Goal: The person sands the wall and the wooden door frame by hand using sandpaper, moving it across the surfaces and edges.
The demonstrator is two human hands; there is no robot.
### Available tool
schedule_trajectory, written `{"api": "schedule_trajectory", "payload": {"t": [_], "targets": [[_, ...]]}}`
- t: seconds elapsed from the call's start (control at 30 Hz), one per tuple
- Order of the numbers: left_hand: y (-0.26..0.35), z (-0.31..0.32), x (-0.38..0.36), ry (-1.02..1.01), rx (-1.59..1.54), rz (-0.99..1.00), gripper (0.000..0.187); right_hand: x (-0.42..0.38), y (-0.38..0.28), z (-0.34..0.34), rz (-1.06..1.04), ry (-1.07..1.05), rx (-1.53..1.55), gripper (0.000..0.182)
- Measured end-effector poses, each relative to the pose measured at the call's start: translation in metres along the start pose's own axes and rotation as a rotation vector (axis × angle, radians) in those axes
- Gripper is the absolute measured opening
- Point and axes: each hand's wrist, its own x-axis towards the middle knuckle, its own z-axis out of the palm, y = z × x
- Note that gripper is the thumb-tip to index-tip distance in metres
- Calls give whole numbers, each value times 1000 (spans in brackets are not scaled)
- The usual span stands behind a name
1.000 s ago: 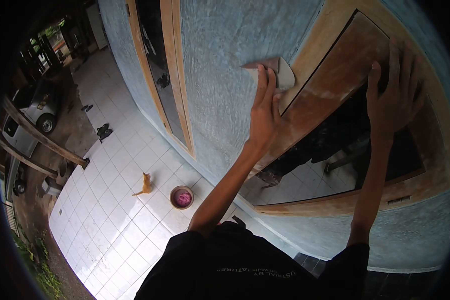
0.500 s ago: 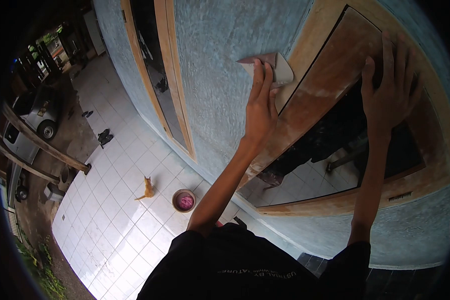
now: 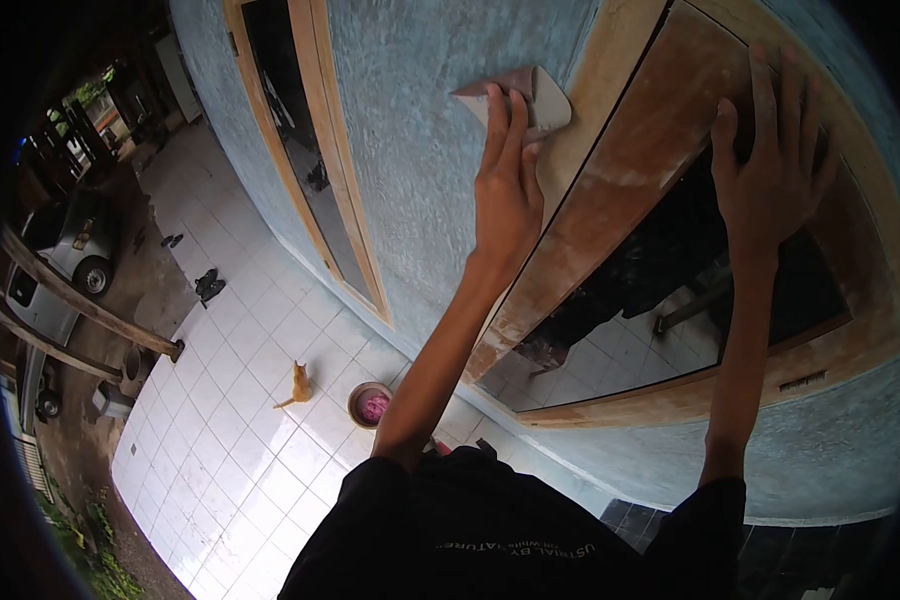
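Hiding folded sheet (image 3: 542, 102) partly: left hand (image 3: 507, 195)

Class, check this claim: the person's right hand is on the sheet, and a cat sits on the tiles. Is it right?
Wrong side: the head view shows the left hand on the sheet; the cat does sit on the tiles.

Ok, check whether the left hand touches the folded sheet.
Touching: the head view shows the left hand, its fingers lying on the folded sheet.
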Motion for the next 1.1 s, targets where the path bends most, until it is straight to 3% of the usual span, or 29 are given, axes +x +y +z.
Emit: {"api": "schedule_trajectory", "payload": {"t": [0.17, 0.27, 0.43, 1.1], "targets": [[-3, 0, -10, -35, -34, -35, 49, 0, -1, 1, 17, 15, 42, 47], [-7, 2, -19, -12, 77, 76, 47, 0, -1, 0, 21, 6, 42, 47], [1, -1, 10, -9, -26, 19, 48, 1, -1, -1, 18, -9, 29, 47], [-3, 2, -11, -22, 20, 49, 46, -3, -1, 2, 22, -13, 14, 46]]}}
